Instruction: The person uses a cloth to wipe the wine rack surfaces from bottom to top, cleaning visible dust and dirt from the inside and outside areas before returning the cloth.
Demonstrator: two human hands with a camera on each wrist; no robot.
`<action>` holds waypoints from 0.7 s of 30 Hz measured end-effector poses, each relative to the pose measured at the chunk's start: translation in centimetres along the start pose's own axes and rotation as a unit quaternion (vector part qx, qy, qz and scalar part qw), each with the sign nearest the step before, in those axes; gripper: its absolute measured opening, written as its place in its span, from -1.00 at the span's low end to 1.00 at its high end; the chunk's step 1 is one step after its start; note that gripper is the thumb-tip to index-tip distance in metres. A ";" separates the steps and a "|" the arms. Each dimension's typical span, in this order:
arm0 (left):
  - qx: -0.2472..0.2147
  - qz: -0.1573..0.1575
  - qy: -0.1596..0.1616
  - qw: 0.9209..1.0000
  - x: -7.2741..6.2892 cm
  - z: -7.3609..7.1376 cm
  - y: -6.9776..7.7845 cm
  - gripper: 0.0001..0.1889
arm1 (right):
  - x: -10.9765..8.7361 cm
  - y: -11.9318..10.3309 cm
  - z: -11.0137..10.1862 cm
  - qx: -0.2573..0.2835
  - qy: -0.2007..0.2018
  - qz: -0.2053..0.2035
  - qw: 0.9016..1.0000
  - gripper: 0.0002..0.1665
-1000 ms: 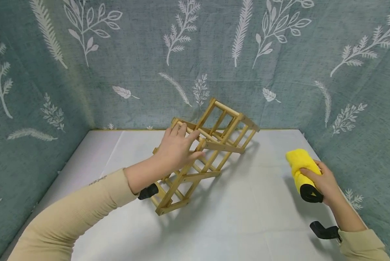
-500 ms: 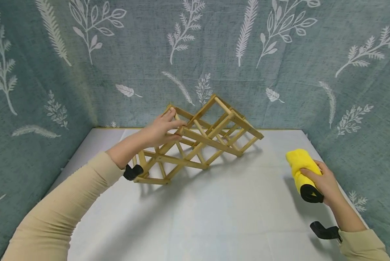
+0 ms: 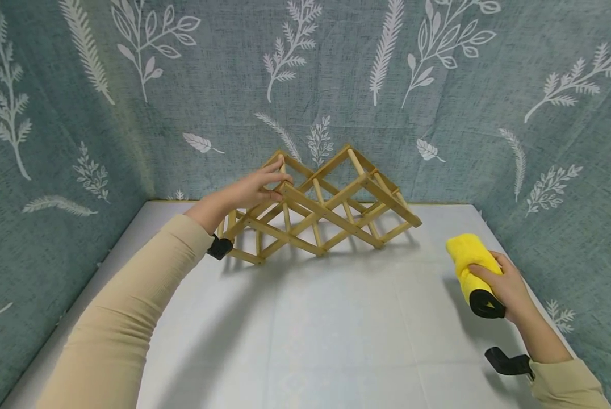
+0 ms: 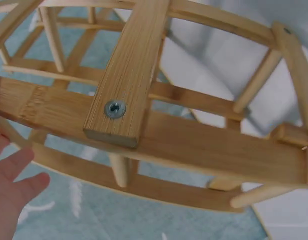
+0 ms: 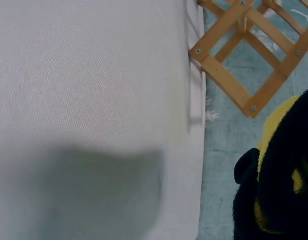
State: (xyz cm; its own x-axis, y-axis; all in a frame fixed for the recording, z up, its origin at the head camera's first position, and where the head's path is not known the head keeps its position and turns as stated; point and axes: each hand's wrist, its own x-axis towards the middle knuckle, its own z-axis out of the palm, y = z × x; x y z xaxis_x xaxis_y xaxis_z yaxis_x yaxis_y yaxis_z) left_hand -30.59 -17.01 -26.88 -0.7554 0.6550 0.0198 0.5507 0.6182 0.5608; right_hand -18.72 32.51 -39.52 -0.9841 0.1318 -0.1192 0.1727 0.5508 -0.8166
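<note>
A folding wooden wine rack (image 3: 318, 216), a lattice of slats and round rods, stands unfolded at the back of the table. My left hand (image 3: 256, 184) is at its upper left corner, with spread fingers over the top rod and slat. In the left wrist view, part of the left hand (image 4: 13, 180) appears beside a screwed slat, its fingers loosely extended. My right hand (image 3: 510, 287) grips a rolled yellow towel (image 3: 469, 255) with a black inner side, held above the right of the table. The right wrist view shows mostly the towel's black end (image 5: 284, 165).
White cloth covers the table (image 3: 336, 329). A green leaf-patterned curtain (image 3: 224, 74) closes off the back and both sides, with the rack close to its back part. Black camera mounts (image 3: 507, 362) stick out from the wrists.
The rack has turned from slanting toward me to lying nearly along the back edge, with my left hand moving back alongside it. My right hand and the towel stay almost still.
</note>
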 end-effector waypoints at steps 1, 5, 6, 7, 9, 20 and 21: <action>-0.006 -0.001 0.002 1.000 0.2 0.0 -0.1 -0.47 | 0.0 0.0 0.0 0.001 0.000 0.001 1.000 -0.09; -0.020 -0.004 0.017 1.000 0.8 0.1 -0.6 -0.49 | -0.1 0.1 0.0 0.008 -0.003 0.006 1.000 -0.09; -0.019 -0.001 0.026 0.999 1.0 0.2 -0.8 -0.50 | -0.1 0.0 0.0 0.009 -0.002 0.007 1.000 -0.08; -0.018 0.001 0.037 0.999 1.2 0.3 -1.0 -0.51 | -0.1 0.0 0.0 0.010 -0.001 0.006 1.000 -0.08; -0.015 0.007 0.063 0.998 1.6 0.7 -1.4 -0.53 | 0.0 0.0 0.0 0.013 0.001 0.004 1.000 -0.09; -0.081 -0.049 0.095 0.991 -2.3 0.9 -5.0 -0.38 | 0.0 0.3 -0.1 0.010 -0.012 0.005 1.000 -0.07; -0.074 -0.067 0.096 0.990 -3.0 0.7 -5.8 -0.36 | -0.1 0.5 -0.3 0.007 -0.010 0.006 1.000 -0.07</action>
State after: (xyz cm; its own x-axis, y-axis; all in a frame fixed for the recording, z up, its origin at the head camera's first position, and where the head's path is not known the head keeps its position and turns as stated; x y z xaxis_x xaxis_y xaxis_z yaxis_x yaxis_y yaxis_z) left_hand -31.28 -22.20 -30.74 -0.8791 0.4687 0.0860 0.3940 0.6134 0.6844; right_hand -18.52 33.00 -39.76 -0.9826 0.1213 -0.1403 0.1839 0.5370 -0.8233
